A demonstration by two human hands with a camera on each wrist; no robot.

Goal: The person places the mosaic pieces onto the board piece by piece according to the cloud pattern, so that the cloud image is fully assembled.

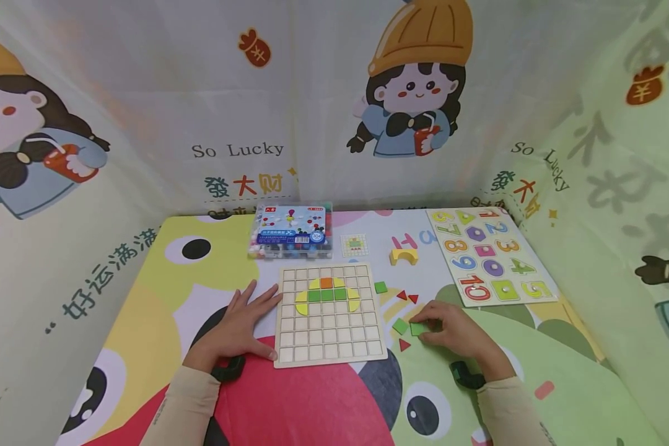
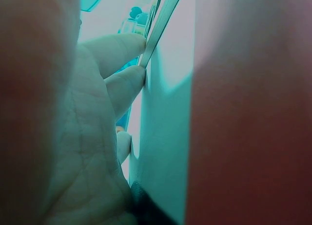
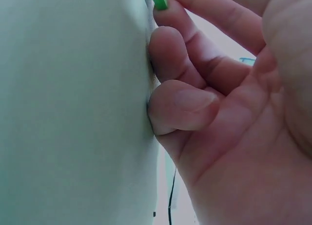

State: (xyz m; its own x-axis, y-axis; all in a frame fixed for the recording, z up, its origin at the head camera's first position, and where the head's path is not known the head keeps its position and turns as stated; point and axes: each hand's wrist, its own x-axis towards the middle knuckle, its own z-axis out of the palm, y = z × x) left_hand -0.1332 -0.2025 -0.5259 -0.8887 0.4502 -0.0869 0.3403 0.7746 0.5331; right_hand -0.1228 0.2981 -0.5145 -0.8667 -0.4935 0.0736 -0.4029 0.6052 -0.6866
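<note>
Cartoon-printed cloth walls (image 1: pixel 145 124) reading "So Lucky" enclose a surface (image 1: pixel 323 402) under a bright frog-patterned mat. At its centre lies a wooden grid board (image 1: pixel 329 316); the left hand (image 1: pixel 240 328) lies flat at its 9 o'clock edge, grip wide. At 2 o'clock sits a number puzzle board (image 1: pixel 493 254), at 12 o'clock a bead box (image 1: pixel 292 231). At 3 o'clock the right hand (image 1: pixel 451 331) pinches a green square tile (image 1: pixel 418 329).
</note>
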